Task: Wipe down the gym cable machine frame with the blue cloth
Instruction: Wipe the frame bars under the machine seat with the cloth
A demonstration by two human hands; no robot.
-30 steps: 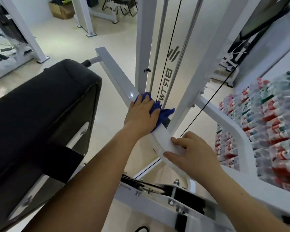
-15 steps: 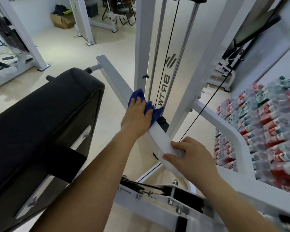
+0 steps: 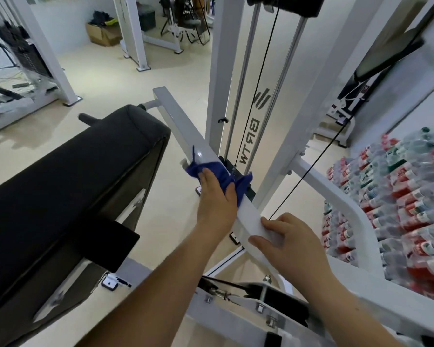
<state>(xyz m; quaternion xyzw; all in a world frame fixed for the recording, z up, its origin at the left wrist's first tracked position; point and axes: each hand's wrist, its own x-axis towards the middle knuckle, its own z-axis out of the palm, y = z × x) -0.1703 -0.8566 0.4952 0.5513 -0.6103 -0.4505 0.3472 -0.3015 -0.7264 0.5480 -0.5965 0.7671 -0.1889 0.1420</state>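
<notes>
Blue cloth pinned flat on the sloping white frame bar, both hands on the machine.

The left hand [image 3: 217, 204] lies over the blue cloth [image 3: 218, 168], fingers laid out fairly straight, grip apart, pressing the cloth onto the top face of the frame bar [image 3: 183, 123] about halfway along its slope. Cloth corners stick out on both sides of the fingers. Lower on the same bar, the right hand [image 3: 293, 239] has its grip clamped on the metal, fingers curled over the edge, well apart from the cloth. The black seat pad [image 3: 73, 176] sits just left of the bar; the lettered upright [image 3: 251, 136] and a black cable [image 3: 308, 170] stand behind, with wrapped bottles [image 3: 398, 196] stacked at right.
</notes>
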